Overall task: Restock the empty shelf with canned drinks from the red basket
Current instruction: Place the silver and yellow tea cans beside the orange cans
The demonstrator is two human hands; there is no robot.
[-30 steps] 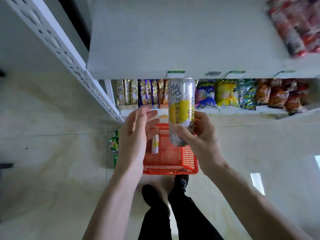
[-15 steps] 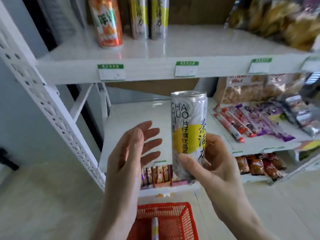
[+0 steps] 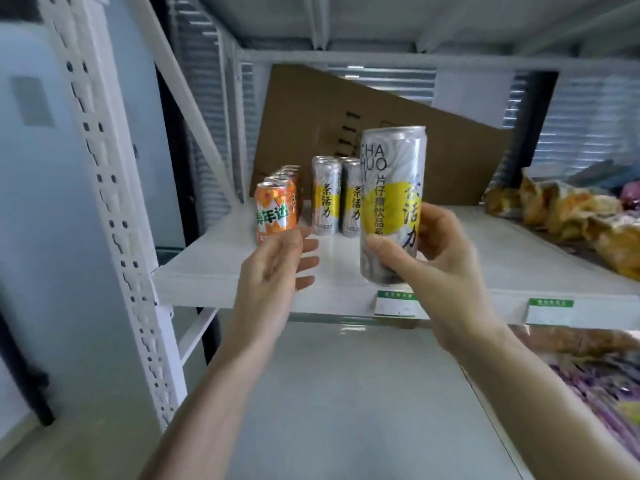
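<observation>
**Tall can in right grip, above shelf front edge**

My right hand [image 3: 446, 261] holds a tall silver-and-yellow can [image 3: 393, 202] upright, thumb across the lower front, fingers [image 3: 438, 220] wrapped round the right side and back. Grip is closed on the can's lower half; the can base hangs just above the front edge of the shelf [image 3: 214, 271], not touching it as far as I can tell.

My left hand [image 3: 273, 268] is empty, palm turned toward the can, fingers loosely spread and half curled, close to the can but apart from it. It sits over the shelf's front edge, left of centre.

On the shelf, toward the back left corner: a row of orange cans [image 3: 275, 211] running front to back, nearest one just behind my left fingertips. Just right of them two slim silver-yellow cans [image 3: 325, 199] stand upright side by side, same design as the one I hold; the right one is partly hidden by it.

Cardboard sheet [image 3: 311, 116] leans tilted against the shelf back. Snack bags [image 3: 568, 213] piled at the shelf's right end. Green-topped price tags [image 3: 549, 311] on the front lip.
</observation>
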